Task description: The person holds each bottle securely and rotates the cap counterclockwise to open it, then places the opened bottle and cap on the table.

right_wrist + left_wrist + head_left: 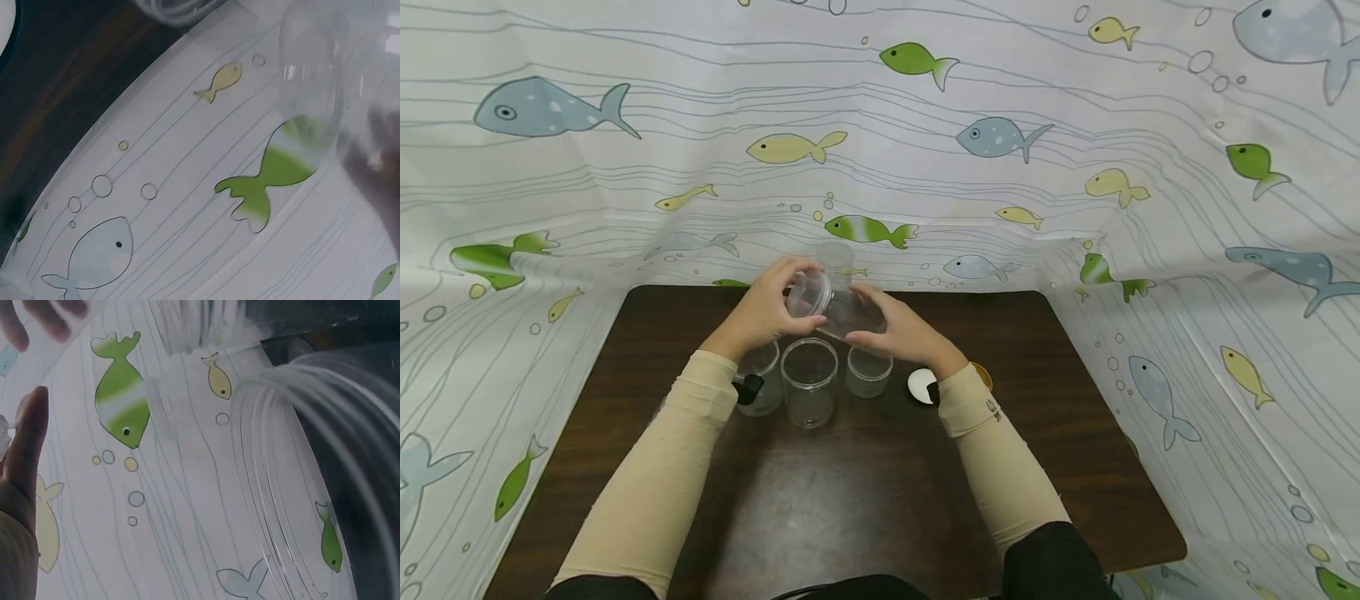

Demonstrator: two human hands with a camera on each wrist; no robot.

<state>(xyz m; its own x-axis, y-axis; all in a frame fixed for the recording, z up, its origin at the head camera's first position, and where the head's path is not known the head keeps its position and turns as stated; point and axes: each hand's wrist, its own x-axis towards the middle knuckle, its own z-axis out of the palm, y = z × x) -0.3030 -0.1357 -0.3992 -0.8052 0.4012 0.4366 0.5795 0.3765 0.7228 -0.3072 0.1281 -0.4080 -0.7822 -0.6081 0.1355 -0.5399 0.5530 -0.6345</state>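
Raised above the far part of the table, a clear jar (pixel 850 317) lies tilted on its side between both hands. My left hand (pixel 767 304) grips its ridged left end, with the thumb below and the fingers above. Around the right part of the jar curve the thumb and fingers of my right hand (pixel 902 329). Just below stand a clear jar (pixel 809 387) with an open top, a jar (pixel 760 400) partly hidden by the left wrist, and a shorter jar (pixel 869 379). In the left wrist view, a large ridged rim (pixel 269 456) is close to the camera.
Another clear container (pixel 835 252) shows behind the hands, against the fish-print sheet (pixel 925 183). A white disc-shaped lid (pixel 920 385) lies by the right wrist, and a yellow-orange rim (pixel 983 377) peeks out past the sleeve. The brown table (pixel 850 500) reaches towards the body.
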